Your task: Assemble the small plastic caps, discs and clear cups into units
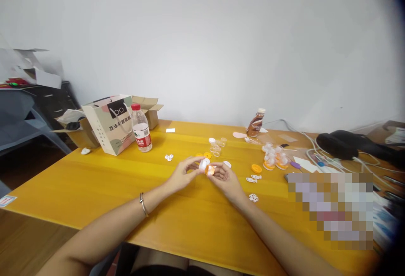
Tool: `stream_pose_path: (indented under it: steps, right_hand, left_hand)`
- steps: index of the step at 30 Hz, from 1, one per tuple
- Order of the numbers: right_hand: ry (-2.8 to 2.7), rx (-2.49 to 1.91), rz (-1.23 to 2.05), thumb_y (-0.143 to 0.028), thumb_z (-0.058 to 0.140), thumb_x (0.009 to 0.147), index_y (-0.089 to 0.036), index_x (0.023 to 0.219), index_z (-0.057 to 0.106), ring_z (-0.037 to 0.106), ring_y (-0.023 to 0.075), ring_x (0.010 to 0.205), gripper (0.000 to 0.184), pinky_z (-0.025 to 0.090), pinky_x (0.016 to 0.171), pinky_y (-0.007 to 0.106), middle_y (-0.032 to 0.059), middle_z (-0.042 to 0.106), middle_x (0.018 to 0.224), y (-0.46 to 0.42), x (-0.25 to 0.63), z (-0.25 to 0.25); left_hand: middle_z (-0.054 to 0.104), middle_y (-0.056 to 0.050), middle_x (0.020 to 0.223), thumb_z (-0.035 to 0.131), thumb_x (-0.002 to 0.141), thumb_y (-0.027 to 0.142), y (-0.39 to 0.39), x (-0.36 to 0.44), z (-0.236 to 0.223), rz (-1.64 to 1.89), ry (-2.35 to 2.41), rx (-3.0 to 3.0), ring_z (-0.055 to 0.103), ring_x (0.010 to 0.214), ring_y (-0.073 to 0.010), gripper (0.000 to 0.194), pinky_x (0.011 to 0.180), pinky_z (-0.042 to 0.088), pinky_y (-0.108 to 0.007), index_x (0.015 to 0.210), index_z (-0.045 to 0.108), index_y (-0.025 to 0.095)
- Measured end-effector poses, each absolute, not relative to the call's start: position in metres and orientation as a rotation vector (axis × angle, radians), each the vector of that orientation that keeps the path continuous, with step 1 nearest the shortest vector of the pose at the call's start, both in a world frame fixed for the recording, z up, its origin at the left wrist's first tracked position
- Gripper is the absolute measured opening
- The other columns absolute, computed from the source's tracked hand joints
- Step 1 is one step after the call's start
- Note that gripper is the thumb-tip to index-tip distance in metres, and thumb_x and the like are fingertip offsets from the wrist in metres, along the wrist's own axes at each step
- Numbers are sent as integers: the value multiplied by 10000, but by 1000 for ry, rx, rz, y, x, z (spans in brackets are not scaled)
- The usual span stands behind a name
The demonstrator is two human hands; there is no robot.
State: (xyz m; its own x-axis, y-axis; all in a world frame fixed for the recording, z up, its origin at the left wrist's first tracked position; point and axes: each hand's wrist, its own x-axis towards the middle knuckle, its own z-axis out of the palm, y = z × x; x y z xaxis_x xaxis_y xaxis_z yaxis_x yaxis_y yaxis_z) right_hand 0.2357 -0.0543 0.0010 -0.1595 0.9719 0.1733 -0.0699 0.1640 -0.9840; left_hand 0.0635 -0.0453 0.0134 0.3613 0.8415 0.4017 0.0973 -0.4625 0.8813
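In front of me over the table, my left hand (184, 174) pinches a small white plastic part (203, 164) in thumb and fingertips. My right hand (227, 182) is closed on a small orange plastic part (209, 170) with a pale piece on it. The two parts meet between my fingertips; whether they are joined I cannot tell. Just behind the hands lies an orange ring (207, 155). Several clear round cups (216, 151) stand farther back. White three-lobed pieces (169, 157) are to the left, flat white cut-outs (252, 179) and an orange disc (256, 169) to the right.
A red-capped water bottle (142, 134) stands by a paper bag (110, 126) and a cardboard box (150, 109) at left. Toward the right are a brown bottle (255, 124), orange-and-clear assembled pieces (275, 158) in a cluster, white cables (311, 145), a black object (338, 143) and a blurred-out area.
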Motion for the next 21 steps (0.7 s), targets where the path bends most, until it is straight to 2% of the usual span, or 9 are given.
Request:
stream_pose_path:
  steps: [10, 17, 21]
  right_hand:
    - [-1469, -936, 1166, -304, 672, 630, -221, 945, 527, 609, 162, 767, 357, 479, 782, 345, 19, 630, 780, -57, 231, -13]
    - [-1545, -931, 1073, -268, 626, 667, -241, 930, 576, 613, 175, 816, 268, 472, 819, 361, 25, 647, 904, -64, 230, -11]
    - [-1569, -933, 1058, -281, 629, 669, -237, 930, 573, 618, 174, 793, 270, 479, 802, 358, 22, 652, 851, -65, 230, -10]
  left_hand:
    - [591, -42, 849, 587, 736, 324, -56, 65, 14, 1097, 1026, 2149, 540, 792, -152, 313, 754, 437, -271, 1024, 581, 202]
    - [616, -46, 847, 584, 738, 317, -56, 62, 11, 1057, 1014, 2105, 566, 767, -148, 273, 717, 457, -258, 973, 591, 178]
    - [601, -50, 846, 570, 751, 308, -55, 59, 12, 1018, 988, 2182, 555, 781, -152, 286, 756, 443, -276, 1008, 597, 186]
